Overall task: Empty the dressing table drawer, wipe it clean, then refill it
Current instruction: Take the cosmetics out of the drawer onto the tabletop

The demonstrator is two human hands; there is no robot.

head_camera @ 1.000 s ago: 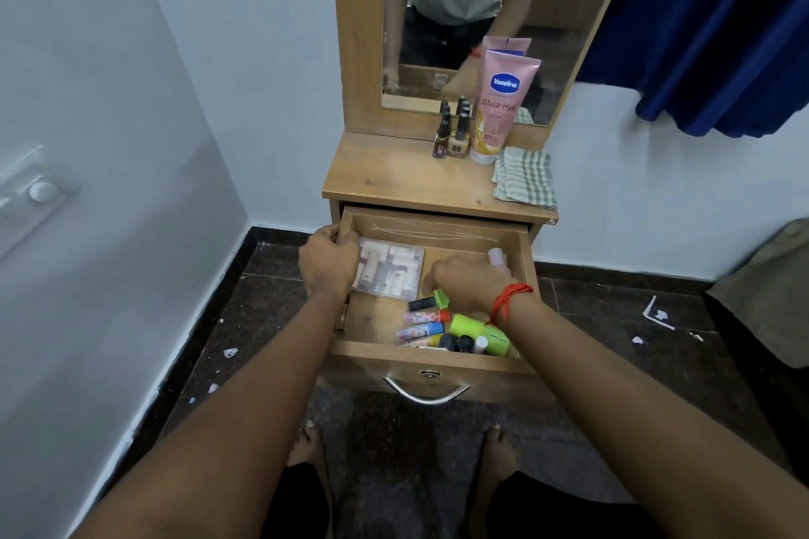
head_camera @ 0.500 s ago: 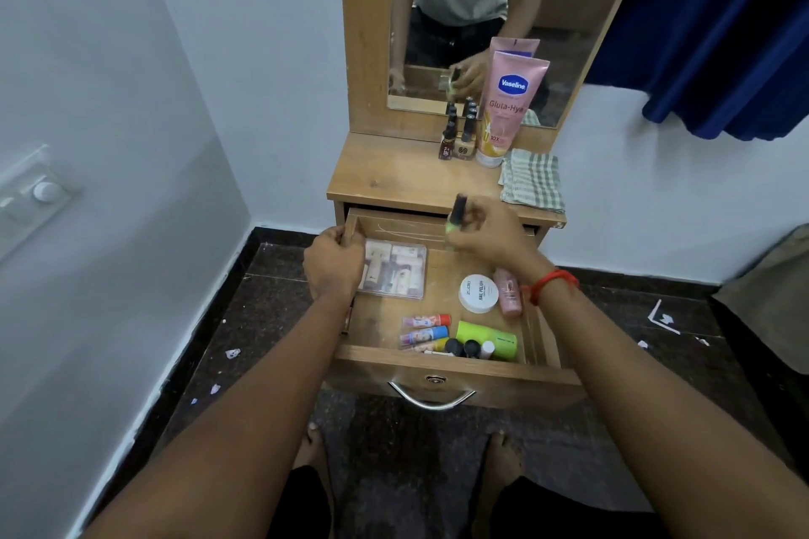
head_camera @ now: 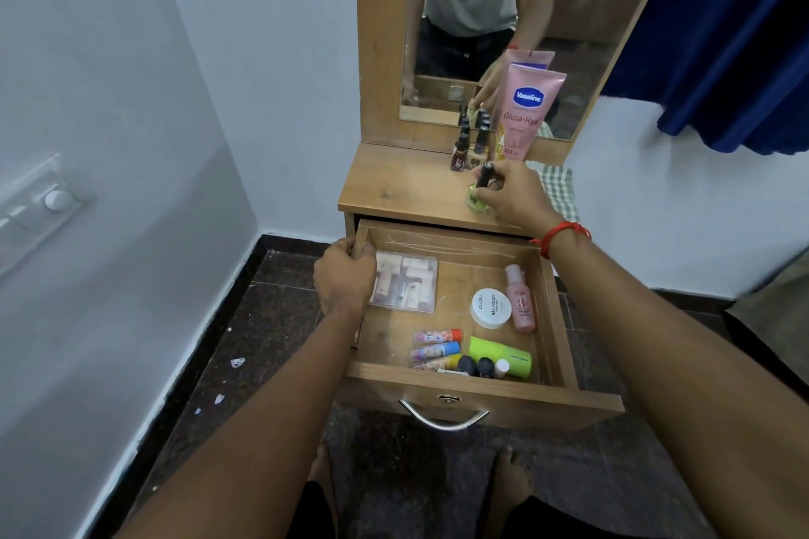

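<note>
While the right hand [head_camera: 514, 193] pinches a lime-green nail polish bottle [head_camera: 476, 199] by its black cap, fingers curled and wrist bent down, the bottle stands upright near the front edge of the tabletop [head_camera: 394, 188]; contact with the wood is unclear. Bare tabletop to its left. Behind it: two nail polish bottles [head_camera: 459, 153], one Vaseline tube [head_camera: 527, 109]; one checked cloth [head_camera: 558, 188] to the right. Left hand [head_camera: 346, 280] grips the left wall of the open drawer [head_camera: 547, 405], fingers curled over the rim. Inside: one clear pouch [head_camera: 409, 282], one white jar [head_camera: 491, 308], one pink bottle [head_camera: 520, 298], three lip balms [head_camera: 437, 348], one green tube [head_camera: 501, 357]; mid-floor bare.

The tube [head_camera: 527, 109] is pink, the cloth [head_camera: 561, 188] green-checked, the curtain [head_camera: 722, 35] blue.
</note>
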